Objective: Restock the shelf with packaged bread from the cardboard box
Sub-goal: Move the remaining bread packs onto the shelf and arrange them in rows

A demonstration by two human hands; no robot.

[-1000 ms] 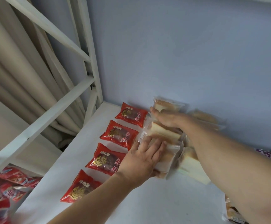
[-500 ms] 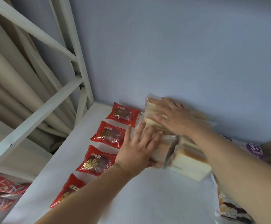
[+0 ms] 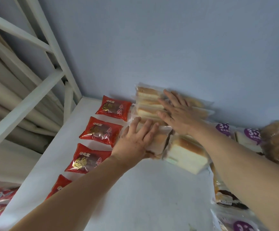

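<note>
Here both hands lay flat on the bread packs

The left hand [image 3: 135,140] and the right hand [image 3: 177,112] were spread, grasping nothing, pressing clear bread packs [image 3: 148,100] on the white shelf [image 3: 143,189] against the wall, beside red packets [image 3: 102,130]

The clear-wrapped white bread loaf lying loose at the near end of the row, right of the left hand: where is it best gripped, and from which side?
Probably across its two long sides, coming from above and in front. The clear-wrapped white bread loaf lies tilted on the white shelf, its near end free; the left hand and right hand press packs beyond it.
</note>
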